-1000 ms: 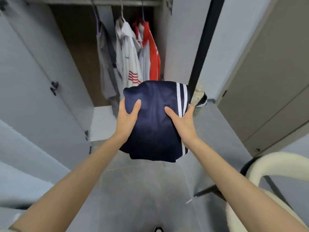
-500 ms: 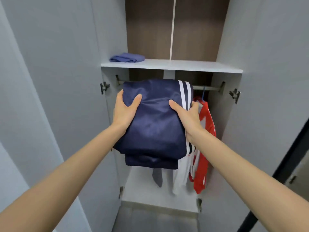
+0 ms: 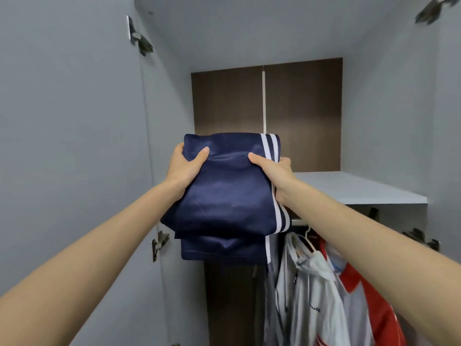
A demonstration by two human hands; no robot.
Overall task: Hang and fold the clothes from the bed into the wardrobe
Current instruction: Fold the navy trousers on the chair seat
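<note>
A folded navy garment (image 3: 224, 196) with white side stripes is held up in front of the open wardrobe, level with its upper shelf (image 3: 356, 187). My left hand (image 3: 184, 166) grips its left edge, thumb on top. My right hand (image 3: 272, 173) grips its right edge beside the stripes, thumb on top as well. The folded bundle hides the left part of the shelf. Below the shelf hang a white and grey top (image 3: 314, 283) and a red and white one (image 3: 369, 303) on hangers.
The wardrobe's grey left door (image 3: 69, 146) stands open close to my left arm, with hinges (image 3: 159, 243) on its inner edge. A brown back panel (image 3: 299, 116) closes the upper compartment. The right side wall (image 3: 399, 121) bounds the shelf.
The view has tilted up from the floor to the upper compartment. Both hands have lifted the folded navy garment from hanging-rail height to shelf level, grips unchanged.
</note>
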